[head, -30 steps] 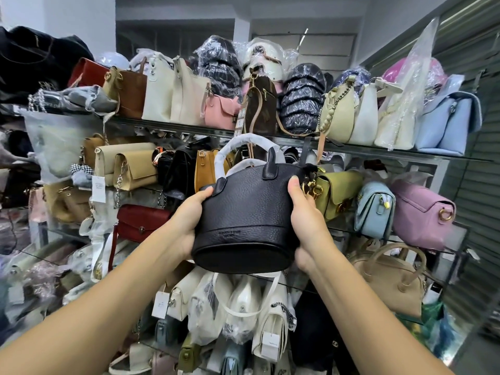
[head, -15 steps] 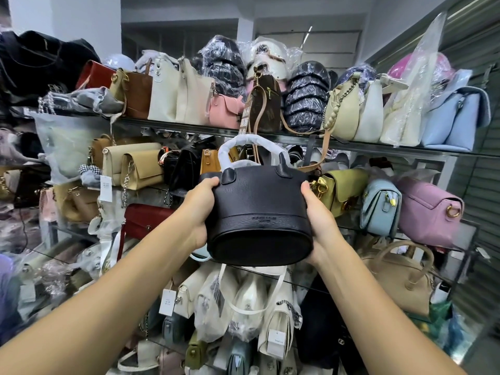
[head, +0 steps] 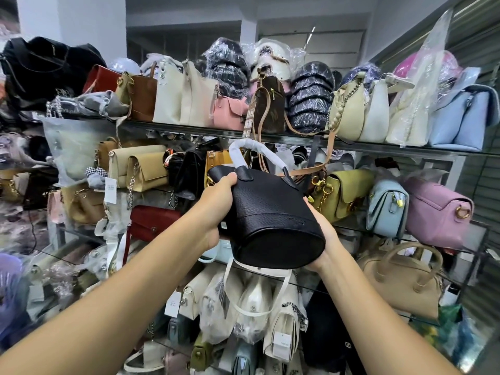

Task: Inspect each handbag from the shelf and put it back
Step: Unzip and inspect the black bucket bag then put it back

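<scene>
Holding black bag (head: 270, 212) in mid-air, tilted, base toward camera, in front of the middle shelf row. Left hand (head: 216, 209) grips its upper left side, thumb curled over the rim. Right hand (head: 324, 236) cups the lower right side by the base, fingers hidden behind. White-wrapped handle (head: 251, 148) sticks up. Top shelf (head: 378, 148): grey board packed with bags, some in plastic. Olive bag (head: 343, 193), blue bag (head: 387, 207) and lilac bag (head: 435, 209) sit to the right. White wall (head: 89, 20) behind, slatted shutter (head: 481, 185) at right.
</scene>
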`<state>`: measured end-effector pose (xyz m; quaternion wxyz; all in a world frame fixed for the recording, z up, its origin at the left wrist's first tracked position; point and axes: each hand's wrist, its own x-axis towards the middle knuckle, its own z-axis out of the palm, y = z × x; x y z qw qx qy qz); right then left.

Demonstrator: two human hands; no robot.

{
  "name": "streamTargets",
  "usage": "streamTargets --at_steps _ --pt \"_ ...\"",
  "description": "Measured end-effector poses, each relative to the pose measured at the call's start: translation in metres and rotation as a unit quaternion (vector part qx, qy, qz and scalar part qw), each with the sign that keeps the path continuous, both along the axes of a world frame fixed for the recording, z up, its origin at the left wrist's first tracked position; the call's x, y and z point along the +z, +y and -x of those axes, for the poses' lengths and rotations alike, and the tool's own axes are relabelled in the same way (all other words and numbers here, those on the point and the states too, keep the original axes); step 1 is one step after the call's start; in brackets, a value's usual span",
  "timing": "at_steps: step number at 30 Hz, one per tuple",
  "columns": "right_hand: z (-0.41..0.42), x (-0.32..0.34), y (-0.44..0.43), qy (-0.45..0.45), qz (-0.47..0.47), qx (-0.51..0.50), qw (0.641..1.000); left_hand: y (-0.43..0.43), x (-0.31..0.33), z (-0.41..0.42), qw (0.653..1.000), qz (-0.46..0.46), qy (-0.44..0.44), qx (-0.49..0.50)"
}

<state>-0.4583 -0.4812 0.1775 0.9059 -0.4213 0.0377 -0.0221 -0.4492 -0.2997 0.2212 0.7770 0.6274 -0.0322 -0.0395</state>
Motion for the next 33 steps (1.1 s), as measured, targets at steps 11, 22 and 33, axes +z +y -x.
streamTargets --at_steps 11,22,33 --pt "-0.007 -0.011 0.001 -0.043 -0.011 0.029 0.999 -0.001 0.004 0.001 0.995 -0.058 -0.078 0.018" --pt "-0.014 -0.004 0.012 -0.097 0.166 -0.211 0.958 0.02 -0.021 -0.038 0.993 -0.046 -0.105 -0.033" --pt "-0.021 -0.007 0.03 -0.202 0.262 -0.37 0.868 0.01 -0.039 -0.029 0.971 -0.1 -0.187 -0.115"
